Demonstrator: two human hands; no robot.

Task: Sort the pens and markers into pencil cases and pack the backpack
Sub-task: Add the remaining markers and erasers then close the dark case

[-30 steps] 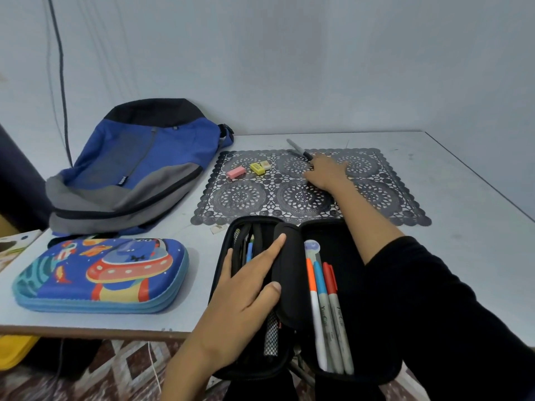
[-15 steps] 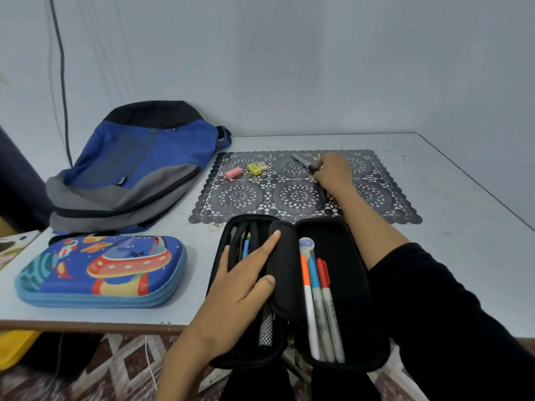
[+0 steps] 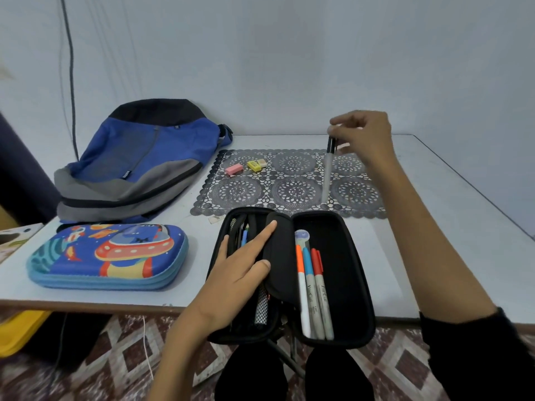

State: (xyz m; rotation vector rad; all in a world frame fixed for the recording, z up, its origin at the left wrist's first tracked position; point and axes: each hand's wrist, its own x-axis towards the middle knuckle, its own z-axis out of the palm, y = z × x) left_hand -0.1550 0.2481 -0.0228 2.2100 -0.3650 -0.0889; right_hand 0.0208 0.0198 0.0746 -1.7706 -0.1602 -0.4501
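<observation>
An open black pencil case (image 3: 344, 273) lies at the table's near edge. Its right half holds three markers (image 3: 314, 296) with orange, blue and red caps; its left half holds several pens. My left hand (image 3: 240, 270) rests flat on the left half, fingers straight. My right hand (image 3: 364, 134) is raised above the lace mat and pinches the black-capped end of a grey marker (image 3: 327, 175), which hangs nearly upright over the mat. A closed blue spaceship pencil case (image 3: 107, 254) lies to the left. The blue and grey backpack (image 3: 136, 166) lies behind it.
A dark lace mat (image 3: 289, 183) covers the table's middle, with a pink eraser (image 3: 234, 169) and a yellow eraser (image 3: 256, 164) at its far left. The white table (image 3: 451, 227) meets the wall behind. A cable hangs on the wall at left. A yellow bin (image 3: 17, 328) sits under the table.
My right hand has lifted the grey marker off the mat and raised it, so it now hangs upright. My left hand has stayed on the black case.
</observation>
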